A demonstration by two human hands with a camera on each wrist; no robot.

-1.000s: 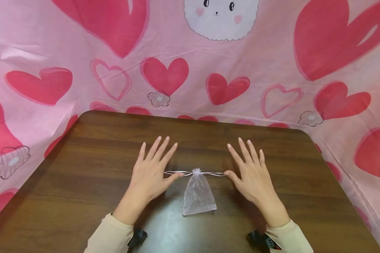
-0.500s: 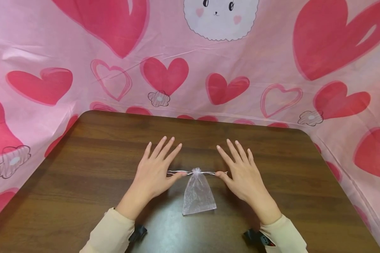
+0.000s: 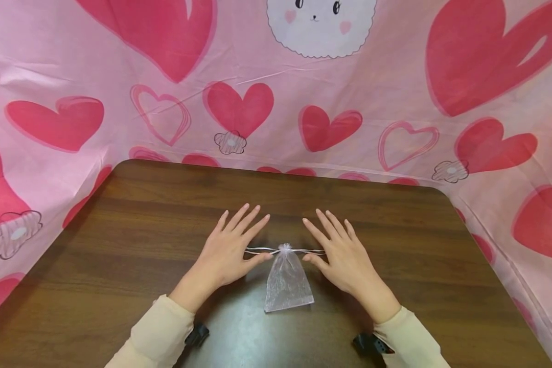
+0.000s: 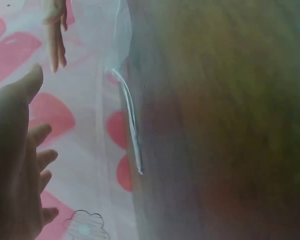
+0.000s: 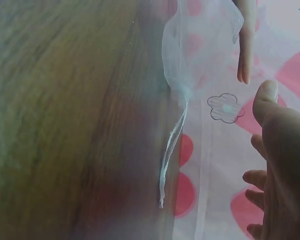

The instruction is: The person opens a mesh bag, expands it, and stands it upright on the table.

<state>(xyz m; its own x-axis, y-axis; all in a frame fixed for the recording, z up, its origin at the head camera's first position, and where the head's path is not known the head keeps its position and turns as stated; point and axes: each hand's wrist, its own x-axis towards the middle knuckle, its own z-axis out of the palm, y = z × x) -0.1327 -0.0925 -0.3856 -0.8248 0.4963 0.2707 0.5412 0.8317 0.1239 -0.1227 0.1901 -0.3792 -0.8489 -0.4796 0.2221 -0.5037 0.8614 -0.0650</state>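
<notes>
A small sheer white organza drawstring bag (image 3: 289,286) lies on the table, its neck gathered and its ribbon loops stretched out to both sides. My left hand (image 3: 225,254) hovers with fingers spread over the left drawstring (image 4: 132,122), which hangs apart from the fingers in the left wrist view. On the other side, my right hand (image 3: 348,259) is spread over the right drawstring (image 5: 169,155). Both thumbs point inward toward the bag's neck. Neither hand holds anything, and the wrist views show a gap between the fingers and the cords.
The bag lies on a dark brown wooden table (image 3: 142,214) with rounded far corners. A pink cloth (image 3: 285,102) printed with hearts hangs close behind the table and along both sides. Black camera mounts (image 3: 368,345) sit at both wrists.
Both hands have moved inward, closer to each other; the right hand has come further left and slightly nearer. The left thumb has shifted a little rightward. The bag stays in place.
</notes>
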